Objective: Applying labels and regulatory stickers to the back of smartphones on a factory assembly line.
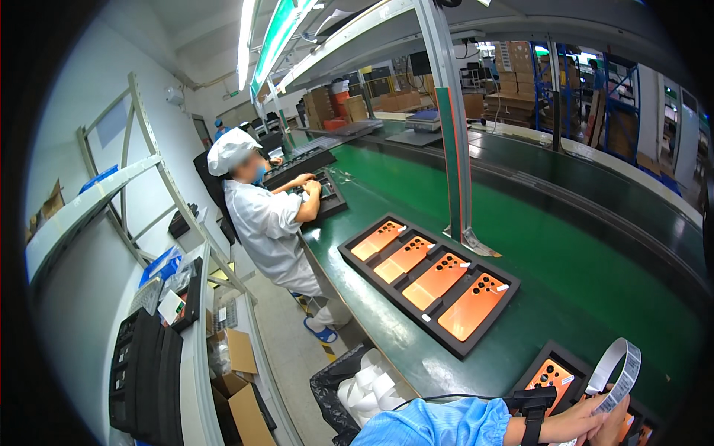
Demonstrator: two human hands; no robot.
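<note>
At the lower right my left hand (581,421) and my right hand (614,425) are close together, fingers closed. A white strip of printed labels (629,372) rises from between them and curls into a loop. Both hands appear to pinch its lower end, though the fingertips are partly hidden. My left forearm wears a blue sleeve and a black wrist strap with a small box. Beneath and behind the hands lies a black tray (549,351) with orange phone-shaped pieces (551,376), mostly covered by my arms.
Ahead on the green bench, a black tray (357,256) holds several orange phone-shaped pieces with camera rings. A metal post (454,163) stands behind it. A co-worker in white (260,215) handles something at another tray. A bin bag (327,394) of white strips sits beside the bench; shelving (186,334) lines the left.
</note>
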